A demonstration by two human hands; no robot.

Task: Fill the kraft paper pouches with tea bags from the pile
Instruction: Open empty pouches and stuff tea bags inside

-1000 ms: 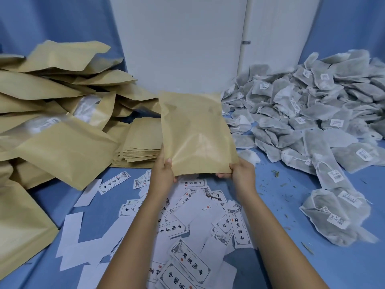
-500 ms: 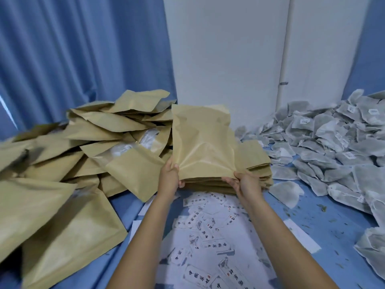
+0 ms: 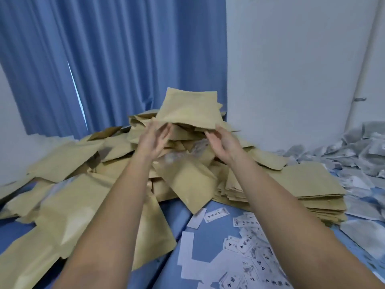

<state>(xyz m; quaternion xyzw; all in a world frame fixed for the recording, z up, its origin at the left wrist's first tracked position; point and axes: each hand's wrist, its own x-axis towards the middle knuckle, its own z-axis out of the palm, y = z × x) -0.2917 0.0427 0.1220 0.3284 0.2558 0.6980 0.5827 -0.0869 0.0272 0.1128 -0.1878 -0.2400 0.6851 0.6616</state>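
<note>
1. Head view: a flat tan kraft paper pouch (image 3: 188, 109) hangs tilted over the top of a loose heap of like pouches (image 3: 68, 205) on the far left of the blue tabletop (image 3: 164, 272).
2. The left hand (image 3: 153, 142) and right hand (image 3: 221, 143) are apart with fingers loose and spread, just under the pouch's lower edge. Whether they touch it cannot be told.
3. A neat stack of flat pouches (image 3: 291, 188) lies right of the heap, and grey mesh tea bags (image 3: 364, 147) pile at the right edge. White printed labels (image 3: 250, 253) scatter along the near edge.

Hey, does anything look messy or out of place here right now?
Yes. Kraft pouches lie in a jumbled heap at left, unlike the neat stack at right. White labels are scattered loose on the blue surface. One pouch tilts at the heap's top.
</note>
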